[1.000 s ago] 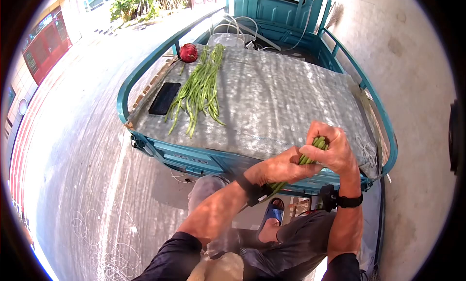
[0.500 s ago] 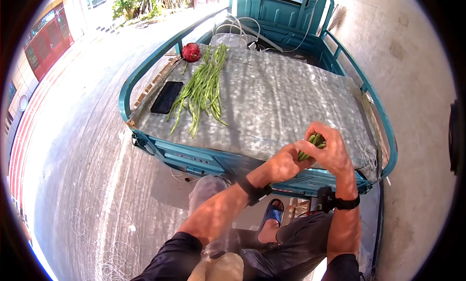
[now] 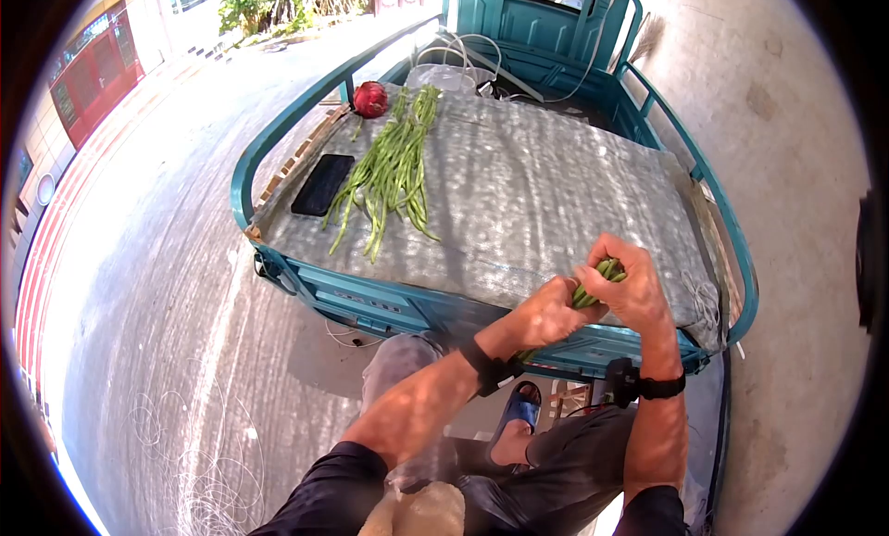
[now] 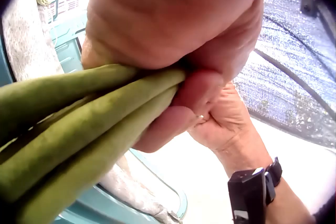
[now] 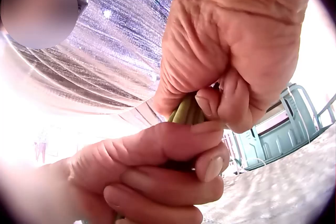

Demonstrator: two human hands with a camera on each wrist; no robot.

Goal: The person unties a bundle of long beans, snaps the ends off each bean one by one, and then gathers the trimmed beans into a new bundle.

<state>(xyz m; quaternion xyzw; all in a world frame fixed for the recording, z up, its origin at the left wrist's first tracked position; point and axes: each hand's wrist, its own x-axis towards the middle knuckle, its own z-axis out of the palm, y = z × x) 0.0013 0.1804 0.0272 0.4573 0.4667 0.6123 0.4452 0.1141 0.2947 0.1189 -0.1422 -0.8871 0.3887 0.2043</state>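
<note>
Over the cart's near right edge, the left hand (image 3: 546, 312) grips a small bundle of green beans (image 4: 89, 124), whose lengths run back under the wrist. The right hand (image 3: 632, 281) holds the same bundle's upper end, fingers curled round it. In the right wrist view, the left hand (image 5: 163, 166) and right hand (image 5: 231, 50) meet, with a short piece of beans (image 5: 186, 111) showing between them. A larger pile of long beans (image 3: 394, 170) lies on the grey cover (image 3: 519, 193). The bean tips are partly hidden by the fingers.
A black phone (image 3: 322, 185) lies left of the pile, and a red round fruit (image 3: 370, 100) sits at its upper end. Teal rails (image 3: 690, 151) border the cart. White cables (image 3: 482, 40) loop at the back. A sandalled foot (image 3: 520, 416) is below the cart's edge.
Both hands stay together on the bundle; the left hand's fingers have shifted slightly up along it and its grip looks changed. The head view has moved slightly.
</note>
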